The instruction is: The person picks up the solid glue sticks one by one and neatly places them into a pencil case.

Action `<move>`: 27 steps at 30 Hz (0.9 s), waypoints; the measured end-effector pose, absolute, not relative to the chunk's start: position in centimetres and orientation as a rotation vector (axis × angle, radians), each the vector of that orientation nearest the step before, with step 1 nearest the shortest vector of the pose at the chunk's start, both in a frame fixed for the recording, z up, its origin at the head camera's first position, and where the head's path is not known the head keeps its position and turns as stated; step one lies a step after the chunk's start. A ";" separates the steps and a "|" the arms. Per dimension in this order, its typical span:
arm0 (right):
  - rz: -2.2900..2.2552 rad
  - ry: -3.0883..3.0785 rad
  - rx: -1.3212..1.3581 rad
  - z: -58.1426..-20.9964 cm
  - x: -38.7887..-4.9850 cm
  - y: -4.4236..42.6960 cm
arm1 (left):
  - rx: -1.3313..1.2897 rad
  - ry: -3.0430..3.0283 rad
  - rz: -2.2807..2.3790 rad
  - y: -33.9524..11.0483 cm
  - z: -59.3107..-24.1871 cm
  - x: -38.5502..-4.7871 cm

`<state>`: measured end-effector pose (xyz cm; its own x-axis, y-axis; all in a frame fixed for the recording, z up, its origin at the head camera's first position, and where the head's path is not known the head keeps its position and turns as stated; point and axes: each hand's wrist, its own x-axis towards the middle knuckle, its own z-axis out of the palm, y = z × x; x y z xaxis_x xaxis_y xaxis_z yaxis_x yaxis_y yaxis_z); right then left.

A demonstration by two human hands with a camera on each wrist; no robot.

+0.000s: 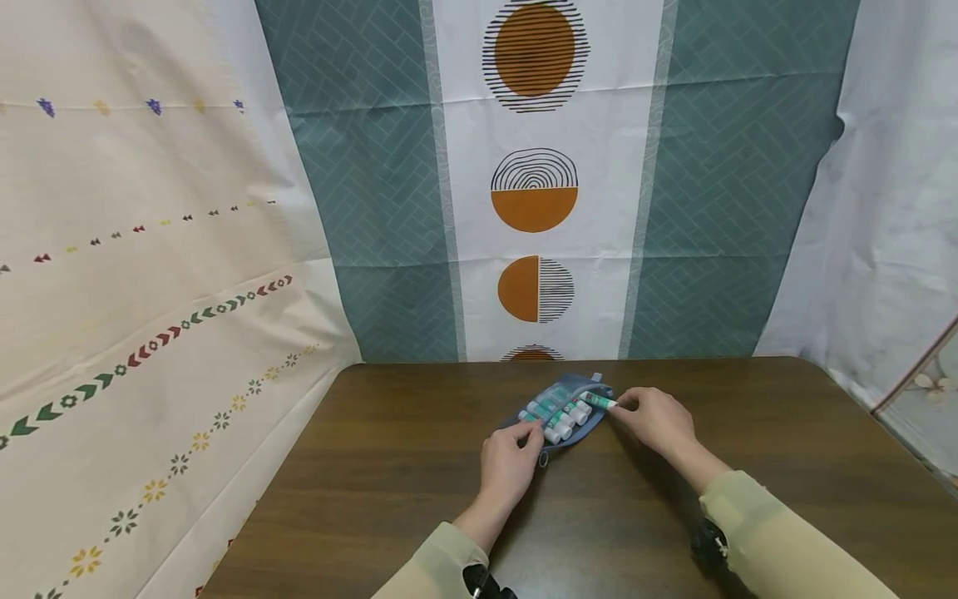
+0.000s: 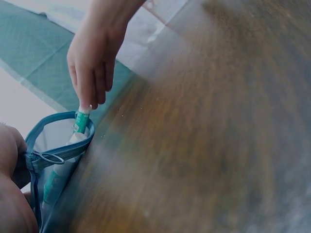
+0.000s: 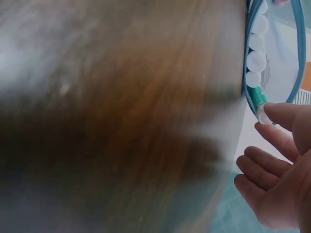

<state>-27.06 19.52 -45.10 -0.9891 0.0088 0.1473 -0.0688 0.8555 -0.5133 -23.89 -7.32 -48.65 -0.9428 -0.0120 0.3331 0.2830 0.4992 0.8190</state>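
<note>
A clear zip pouch with blue edging [image 1: 576, 438] lies on the table, its mouth held apart. Inside it, several green-and-white tubes [image 1: 566, 420] with white caps sit side by side. My left hand [image 1: 507, 466] grips the pouch at its near left corner, by the zip pull [image 2: 48, 158]. At the opposite end of the mouth, my right hand [image 1: 657, 420] pinches one green-and-white tube [image 3: 259, 99] by its white end between thumb and index finger. That tube is partly inside the pouch; the other right fingers are loosely bent in the right wrist view.
The brown wooden table [image 1: 389, 499] stretches around the pouch. Behind its far edge hangs a green and white curtain [image 1: 397, 208] with orange circles. A patterned cream cloth [image 1: 150, 291] hangs on the left, and white fabric [image 1: 898, 183] on the right.
</note>
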 end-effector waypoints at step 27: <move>0.622 -2.875 -0.004 -46.0 -29.1 16.2 | -0.288 -2.451 -1.377 -7.4 -48.8 -23.9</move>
<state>-29.11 16.23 -46.01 -0.9801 0.0444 0.1935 -0.0395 0.9116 -0.4093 -23.91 -7.42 -48.77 -0.9304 0.0213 0.3659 0.3236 0.5164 0.7928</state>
